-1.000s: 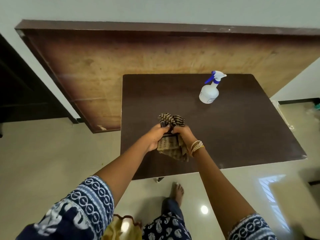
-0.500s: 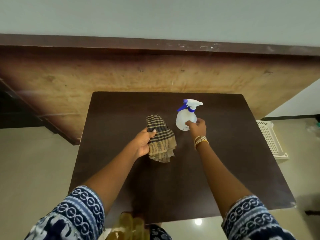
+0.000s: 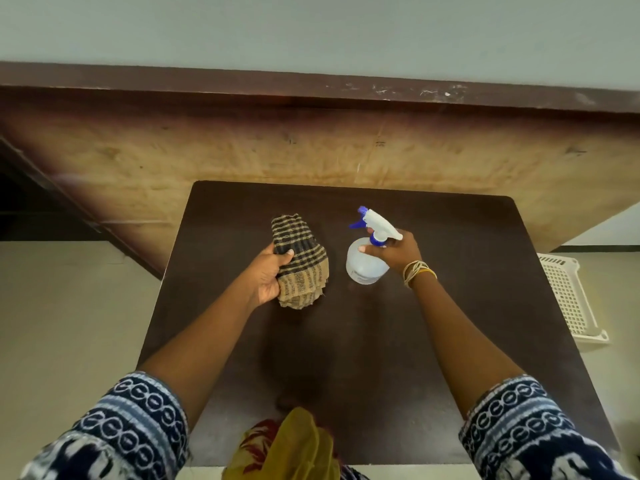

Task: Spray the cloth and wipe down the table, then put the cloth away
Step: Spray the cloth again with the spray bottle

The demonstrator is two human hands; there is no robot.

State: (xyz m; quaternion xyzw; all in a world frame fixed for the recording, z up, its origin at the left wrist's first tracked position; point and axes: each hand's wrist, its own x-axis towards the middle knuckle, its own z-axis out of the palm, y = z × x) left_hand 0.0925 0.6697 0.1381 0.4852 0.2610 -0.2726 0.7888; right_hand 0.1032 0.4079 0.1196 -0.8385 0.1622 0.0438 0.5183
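- Cloth (image 3: 300, 261), checked tan and black and bunched, sat left of frame centre over the dark table (image 3: 450, 323), with the left hand (image 3: 268, 273) curled round its near side.
- Right hand (image 3: 398, 251), just right of centre, gripped the neck of the white spray bottle (image 3: 365, 266), nozzle pointing left toward the cloth.
- White basket (image 3: 568, 296) lay on the floor at the right edge.

Tan-and-black checked cloth (image 3: 300, 261), translucent white spray bottle (image 3: 365, 265) with blue trigger, dark brown table (image 3: 450, 323), cream perforated basket (image 3: 568, 299)
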